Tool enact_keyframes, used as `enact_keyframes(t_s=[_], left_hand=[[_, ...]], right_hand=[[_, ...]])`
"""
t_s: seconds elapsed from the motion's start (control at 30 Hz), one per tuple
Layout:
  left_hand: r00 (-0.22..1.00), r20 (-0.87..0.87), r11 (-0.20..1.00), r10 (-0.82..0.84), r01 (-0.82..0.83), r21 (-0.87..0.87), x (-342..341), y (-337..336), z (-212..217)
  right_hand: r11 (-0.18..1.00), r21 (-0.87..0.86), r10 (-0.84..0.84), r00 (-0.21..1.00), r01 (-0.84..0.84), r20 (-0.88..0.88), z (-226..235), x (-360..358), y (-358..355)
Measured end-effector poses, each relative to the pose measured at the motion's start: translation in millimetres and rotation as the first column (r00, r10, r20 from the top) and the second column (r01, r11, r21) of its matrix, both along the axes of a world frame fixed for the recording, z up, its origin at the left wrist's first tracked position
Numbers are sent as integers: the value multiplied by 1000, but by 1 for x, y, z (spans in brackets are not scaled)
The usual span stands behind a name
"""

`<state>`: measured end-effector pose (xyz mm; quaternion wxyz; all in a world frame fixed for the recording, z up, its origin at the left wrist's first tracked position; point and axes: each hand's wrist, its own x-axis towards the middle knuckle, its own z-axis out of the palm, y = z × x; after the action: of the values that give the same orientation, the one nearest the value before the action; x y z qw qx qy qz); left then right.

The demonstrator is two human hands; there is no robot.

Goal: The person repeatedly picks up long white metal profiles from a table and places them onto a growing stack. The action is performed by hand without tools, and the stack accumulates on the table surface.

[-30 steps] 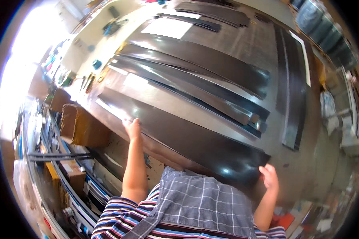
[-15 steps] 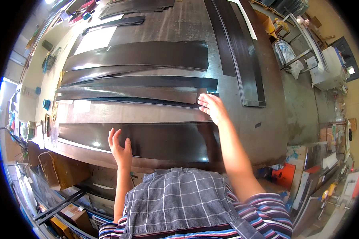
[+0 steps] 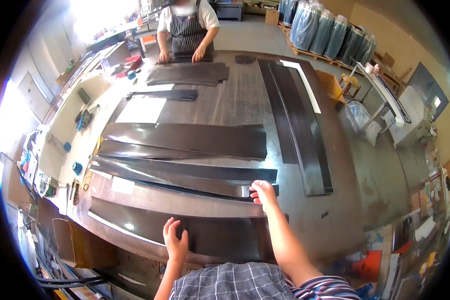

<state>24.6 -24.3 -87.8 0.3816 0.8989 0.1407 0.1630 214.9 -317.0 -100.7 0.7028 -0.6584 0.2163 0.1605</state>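
Long, glossy dark strips of sheet material lie crosswise on a large dark table (image 3: 235,107). My right hand (image 3: 265,194) has its fingers curled together at the right end of a narrow dark strip (image 3: 205,186) in the middle group; a bright glint shows on the strip beside the fingertips. Closest to me is a wide dark strip (image 3: 225,234) with a pale lower edge at its left part. Above that strip is my left hand (image 3: 176,241), its fingers spread and bent, holding nothing. Farther off lie wider dark strips (image 3: 190,140).
Across the table a person (image 3: 187,35) in a striped apron has both hands near dark sheets (image 3: 187,73). More long strips (image 3: 300,130) lie lengthwise at the right. White sheets (image 3: 141,110), scissors (image 3: 86,186) and a tape roll (image 3: 77,167) are at the left. A cardboard box (image 3: 85,245) stands below the near left edge.
My view has tilted up, bringing the person across the table into sight. My right hand's fingers have gone from stretched out to curled at the strip's end. My left hand stays spread over the near strip.
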Motion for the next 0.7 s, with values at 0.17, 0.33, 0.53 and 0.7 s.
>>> enact_keyframes(t_s=[0.17,0.33,0.53,0.7], left_hand=[[998,10,997,-55,56,-45,9,-13,-3],[993,-12,977,-118,114,-178,13,-27,-3],[998,-34,249,-45,-22,-968,42,-15,-8],[955,162,-354,247,245,-903,60,29,11]], right_hand=[[978,-134,160,987,-157,15,10,4,16],[860,-399,452,837,-318,309,34,-12,37],[715,-64,556,510,-697,657,82,-88,60],[624,-349,769,469,-699,434,84,-134,39]])
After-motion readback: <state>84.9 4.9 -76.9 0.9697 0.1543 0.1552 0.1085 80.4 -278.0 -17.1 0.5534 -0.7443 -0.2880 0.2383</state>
